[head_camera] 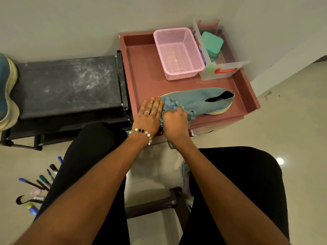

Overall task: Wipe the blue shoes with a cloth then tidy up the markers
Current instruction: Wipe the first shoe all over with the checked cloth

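Fingers of the left hand lay straight and together, flat on the tray surface, fingertips touching the toe of the blue shoe. Right hand was curled tight around a bunched blue cloth, pressing it against the toe end of the shoe; a tail of cloth hung below the wrist. The shoe lay on its side in the maroon tray, toe toward the left hand, opening toward the tray's right wall, pale sole facing the near edge.

Behind the shoe stood a pink basket, and just beside it on the right a clear plastic box holding a green block.

A second blue shoe sat at the far left edge of a scuffed black bench, partly cut off by the frame.

Markers lay scattered on the floor beside the left leg, well apart from the tray.
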Demonstrator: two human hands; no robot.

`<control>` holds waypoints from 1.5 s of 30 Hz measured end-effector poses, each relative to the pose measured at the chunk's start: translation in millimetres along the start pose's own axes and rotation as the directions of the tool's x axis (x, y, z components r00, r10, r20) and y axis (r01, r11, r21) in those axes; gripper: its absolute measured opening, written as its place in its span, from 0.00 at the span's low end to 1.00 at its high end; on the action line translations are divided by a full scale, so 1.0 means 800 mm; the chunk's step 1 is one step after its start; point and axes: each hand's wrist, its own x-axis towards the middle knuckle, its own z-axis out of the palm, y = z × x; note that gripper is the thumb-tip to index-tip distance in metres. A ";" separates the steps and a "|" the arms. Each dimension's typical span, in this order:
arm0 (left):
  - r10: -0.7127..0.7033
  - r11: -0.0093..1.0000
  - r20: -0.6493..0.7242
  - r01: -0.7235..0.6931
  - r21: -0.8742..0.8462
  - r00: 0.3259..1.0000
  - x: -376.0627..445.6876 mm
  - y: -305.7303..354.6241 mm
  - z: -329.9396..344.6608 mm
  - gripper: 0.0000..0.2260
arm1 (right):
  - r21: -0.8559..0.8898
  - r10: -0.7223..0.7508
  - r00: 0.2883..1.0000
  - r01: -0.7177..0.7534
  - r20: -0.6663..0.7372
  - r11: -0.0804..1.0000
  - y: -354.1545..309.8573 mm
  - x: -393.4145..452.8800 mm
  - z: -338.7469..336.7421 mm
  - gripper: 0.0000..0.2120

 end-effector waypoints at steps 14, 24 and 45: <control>0.032 0.999 -0.012 -0.033 -0.036 0.999 0.001 -0.002 -0.001 0.27 | -0.173 0.283 0.959 -0.275 0.020 0.946 0.090 0.015 -0.014 0.10; 0.007 0.999 0.003 -0.006 -0.042 1.000 0.002 0.001 0.000 0.24 | -0.129 -0.059 0.979 0.085 0.194 0.988 0.050 0.018 -0.016 0.14; 0.029 0.994 0.000 -0.029 -0.109 1.000 0.016 -0.001 0.002 0.27 | 0.542 0.201 0.980 -0.165 -0.008 0.824 0.097 0.020 -0.070 0.18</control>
